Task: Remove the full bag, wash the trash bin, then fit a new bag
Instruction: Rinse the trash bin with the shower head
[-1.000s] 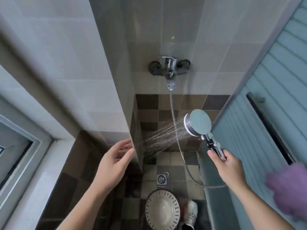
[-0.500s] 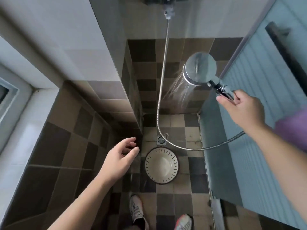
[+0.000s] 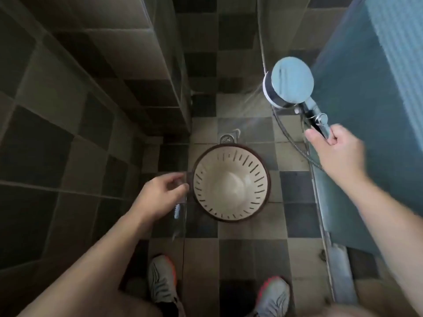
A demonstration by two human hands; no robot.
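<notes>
The cream trash bin (image 3: pixel 230 170), with slits in its wall and a dark rim, stands upright on the checkered floor with no bag in it. My left hand (image 3: pixel 158 195) hovers at the bin's left edge with loosely curled fingers, holding nothing; blur hides whether the fingertips touch the rim. My right hand (image 3: pixel 336 152) grips the handle of the shower head (image 3: pixel 289 82), held up to the bin's upper right. A faint spray leaves the head down and to the left, landing on the floor behind the bin.
A floor drain (image 3: pixel 226 138) sits just behind the bin. The metal hose (image 3: pixel 295 145) loops beside the frosted glass door (image 3: pixel 366 110) on the right. A tiled wall corner (image 3: pixel 160 65) juts in at left. My shoes (image 3: pixel 161 280) (image 3: pixel 272 296) stand in front of the bin.
My view has tilted down onto the bin. My left hand dropped from the wall corner to the bin's left rim. The shower head swung from spraying sideways to pointing lower.
</notes>
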